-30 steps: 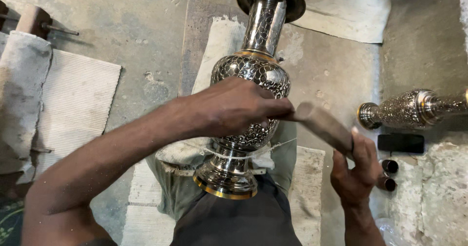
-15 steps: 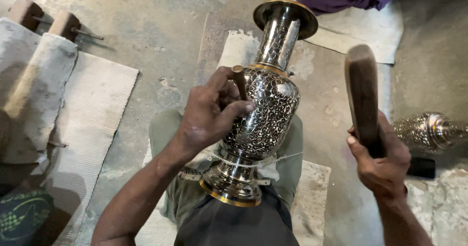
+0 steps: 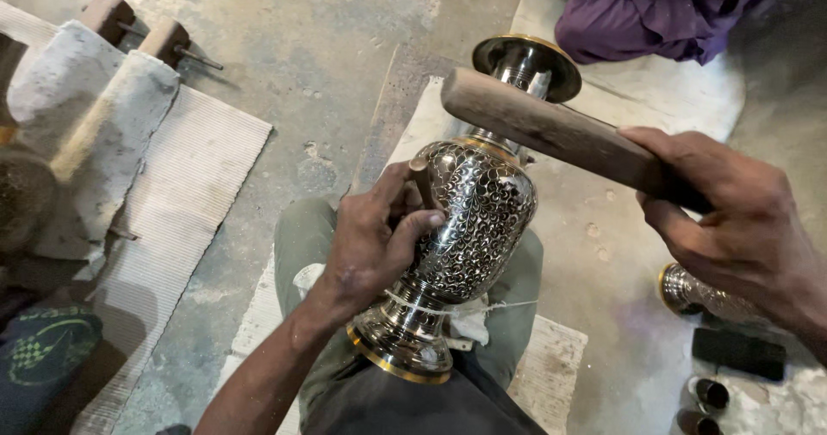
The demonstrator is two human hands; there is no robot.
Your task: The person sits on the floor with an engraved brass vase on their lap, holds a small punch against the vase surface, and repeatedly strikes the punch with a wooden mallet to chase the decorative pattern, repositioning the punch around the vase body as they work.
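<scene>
- Our left hand pinches a small chisel against the engraved metal vase across our lap.
- Our right hand grips a wooden mallet above the vase's neck.

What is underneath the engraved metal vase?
The engraved silver-and-gold metal vase lies across the person's olive-green trousered legs, above a pale mat. Its underside contact is hidden.

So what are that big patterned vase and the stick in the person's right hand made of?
The tall engraved vase looks like polished metal: mirror-bright neck and foot, gold-coloured rims that suggest brass, and a dark body with fine silvery scrollwork. The brown club-like stick in the right hand seems to be plain unvarnished wood, matt with worn grain. The left hand presses a small dark rod, material unclear, against the vase.
</scene>
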